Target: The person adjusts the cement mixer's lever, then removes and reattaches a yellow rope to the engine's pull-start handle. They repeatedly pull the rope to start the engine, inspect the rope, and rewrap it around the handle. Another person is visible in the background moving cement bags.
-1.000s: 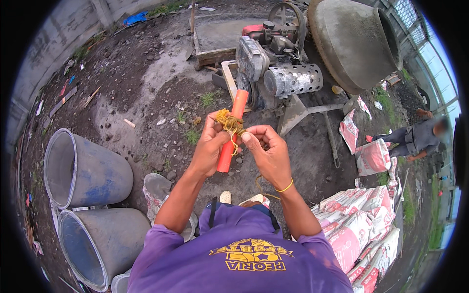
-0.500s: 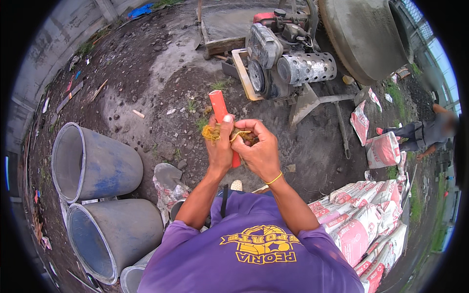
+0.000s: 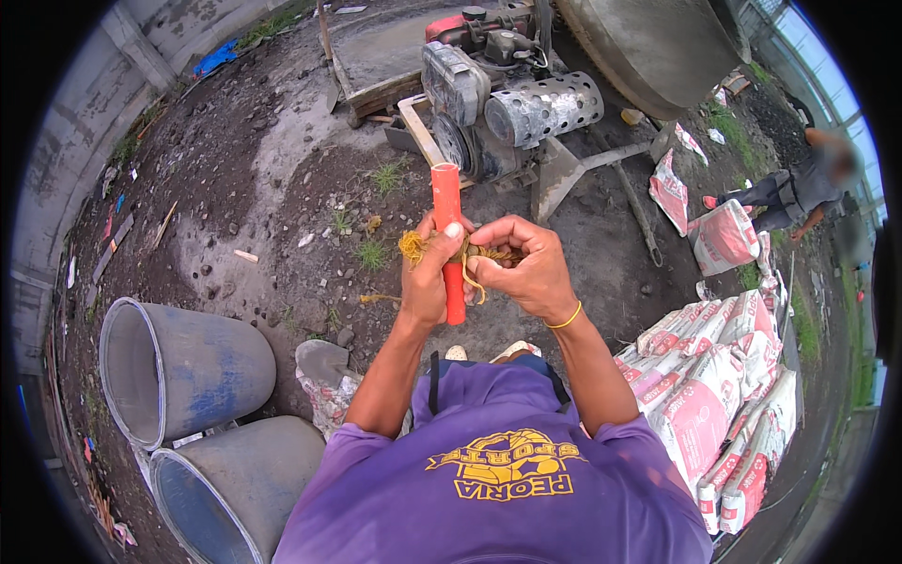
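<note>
An orange plastic pipe [image 3: 446, 195] stands nearly upright in front of my body, its open end pointing away from me. My left hand [image 3: 427, 285] is closed around its middle, the thumb pressed along the pipe. Frayed yellow rope [image 3: 411, 246] crosses the pipe, with a tuft sticking out on the left past my left hand and more of it on the right. My right hand [image 3: 537, 274] pinches the rope just right of the pipe, and a loose strand dangles below those fingertips. The fingers partly hide how the rope wraps the pipe.
Ahead stands an engine [image 3: 456, 85] with a perforated metal cylinder [image 3: 545, 110], beside a large mixer drum [image 3: 648, 47]. Two grey barrels [image 3: 221, 362] lie at left near a shovel blade [image 3: 321, 361]. Stacked red-and-white sacks [image 3: 695, 404] are at right; another person [image 3: 799, 188] is beyond.
Both hands and the pipe have shifted slightly right, and the pipe has turned more upright. A loose rope strand now hangs below my right fingertips. The surroundings have shifted mostly left in view.
</note>
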### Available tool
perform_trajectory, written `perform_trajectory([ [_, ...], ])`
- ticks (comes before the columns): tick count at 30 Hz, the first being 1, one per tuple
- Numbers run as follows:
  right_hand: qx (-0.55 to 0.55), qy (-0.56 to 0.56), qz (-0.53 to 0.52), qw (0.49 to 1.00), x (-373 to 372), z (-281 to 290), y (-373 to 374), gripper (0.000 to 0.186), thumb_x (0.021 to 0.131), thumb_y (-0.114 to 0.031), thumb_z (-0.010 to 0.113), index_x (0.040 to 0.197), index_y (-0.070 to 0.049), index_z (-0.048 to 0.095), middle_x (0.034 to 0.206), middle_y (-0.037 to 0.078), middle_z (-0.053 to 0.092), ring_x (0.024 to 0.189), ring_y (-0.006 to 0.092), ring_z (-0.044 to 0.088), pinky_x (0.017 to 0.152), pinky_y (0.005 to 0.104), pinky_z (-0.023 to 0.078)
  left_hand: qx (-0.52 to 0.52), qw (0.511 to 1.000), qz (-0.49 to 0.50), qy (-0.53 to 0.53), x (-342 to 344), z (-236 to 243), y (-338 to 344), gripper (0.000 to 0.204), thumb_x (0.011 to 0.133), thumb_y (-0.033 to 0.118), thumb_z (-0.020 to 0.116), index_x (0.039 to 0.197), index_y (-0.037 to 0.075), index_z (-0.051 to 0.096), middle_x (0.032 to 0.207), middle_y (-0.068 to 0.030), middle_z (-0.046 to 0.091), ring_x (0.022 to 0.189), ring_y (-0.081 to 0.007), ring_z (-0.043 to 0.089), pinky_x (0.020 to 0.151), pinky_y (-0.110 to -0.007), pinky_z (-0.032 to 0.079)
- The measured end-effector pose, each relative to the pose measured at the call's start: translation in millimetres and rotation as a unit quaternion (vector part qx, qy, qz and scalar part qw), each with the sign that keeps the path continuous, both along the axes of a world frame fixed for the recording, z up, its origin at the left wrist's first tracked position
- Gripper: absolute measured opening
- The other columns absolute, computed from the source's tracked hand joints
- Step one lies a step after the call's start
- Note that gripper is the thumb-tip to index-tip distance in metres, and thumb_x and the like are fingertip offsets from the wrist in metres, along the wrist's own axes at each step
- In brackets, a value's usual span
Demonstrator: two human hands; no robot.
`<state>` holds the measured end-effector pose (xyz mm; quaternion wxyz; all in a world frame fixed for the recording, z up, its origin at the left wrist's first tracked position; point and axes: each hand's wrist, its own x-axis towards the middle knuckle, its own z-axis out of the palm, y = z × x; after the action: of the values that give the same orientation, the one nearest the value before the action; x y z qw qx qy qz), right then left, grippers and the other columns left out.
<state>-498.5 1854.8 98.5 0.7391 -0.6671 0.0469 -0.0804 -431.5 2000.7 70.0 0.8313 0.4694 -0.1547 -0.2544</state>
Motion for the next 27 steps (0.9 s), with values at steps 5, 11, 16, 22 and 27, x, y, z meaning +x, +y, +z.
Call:
perform_trajectory([
  [5, -0.134, -0.024, -0.009, 0.991, -11, 23, -15, 0.028, 0.089, -0.006, 0.077, 0.114, 0.002, 0.069, 0.091, 0.009, 0.074, 0.086, 0.0078, 0.07, 0.075, 0.0253, 0.058, -0.118, 0.989, -0.055, 0.07, 4, 2, -21, 0.038, 0.104, 0.039, 0.047, 0.115, 0.004, 0.054, 0.083, -0.0086, 0.06, 0.053, -0.0145, 0.058, 0.039, -0.027, 0.049],
  [11, -0.246, -0.049, -0.088, 0.964, -25, 36, -4, 0.018, 0.096, -0.007, 0.068, 0.113, -0.002, 0.07, 0.091, 0.011, 0.075, 0.079, 0.0197, 0.072, 0.07, 0.0339, 0.059, -0.113, 0.984, -0.088, 0.106, 14, 10, -28, 0.041, 0.106, 0.041, 0.044, 0.114, 0.003, 0.056, 0.083, -0.0087, 0.061, 0.051, -0.013, 0.057, 0.038, -0.028, 0.049],
  [16, -0.449, -0.123, -0.165, 0.869, -24, 27, -6, 0.017, 0.092, -0.007, 0.072, 0.109, -0.005, 0.074, 0.086, 0.013, 0.072, 0.069, 0.0253, 0.066, 0.064, 0.0334, 0.052, -0.025, 0.997, 0.02, -0.071, 0, 14, -30, 0.034, 0.1, 0.033, 0.066, 0.118, 0.008, 0.053, 0.079, -0.002, 0.06, 0.052, -0.0077, 0.055, 0.042, -0.024, 0.045],
  [22, -0.287, -0.105, -0.138, 0.942, -16, -9, 9, 0.014, 0.094, -0.01, 0.072, 0.104, -0.001, 0.074, 0.084, 0.011, 0.073, 0.068, 0.0207, 0.063, 0.061, 0.0345, 0.051, 0.096, 0.995, -0.005, 0.018, 10, 7, -20, 0.034, 0.098, 0.036, 0.069, 0.116, 0.009, 0.056, 0.071, 0.0009, 0.057, 0.046, -0.0066, 0.052, 0.039, -0.023, 0.042],
  [27, -0.32, 0.02, -0.053, 0.946, -12, -16, -18, 0.023, 0.093, -0.011, 0.074, 0.114, -0.002, 0.073, 0.095, 0.013, 0.074, 0.084, 0.0208, 0.07, 0.068, 0.0326, 0.054, 0.208, 0.957, 0.029, -0.2, 11, -12, -2, 0.038, 0.095, 0.023, 0.074, 0.123, 0.007, 0.054, 0.095, 0.0006, 0.059, 0.081, -0.0057, 0.056, 0.071, -0.024, 0.05],
])
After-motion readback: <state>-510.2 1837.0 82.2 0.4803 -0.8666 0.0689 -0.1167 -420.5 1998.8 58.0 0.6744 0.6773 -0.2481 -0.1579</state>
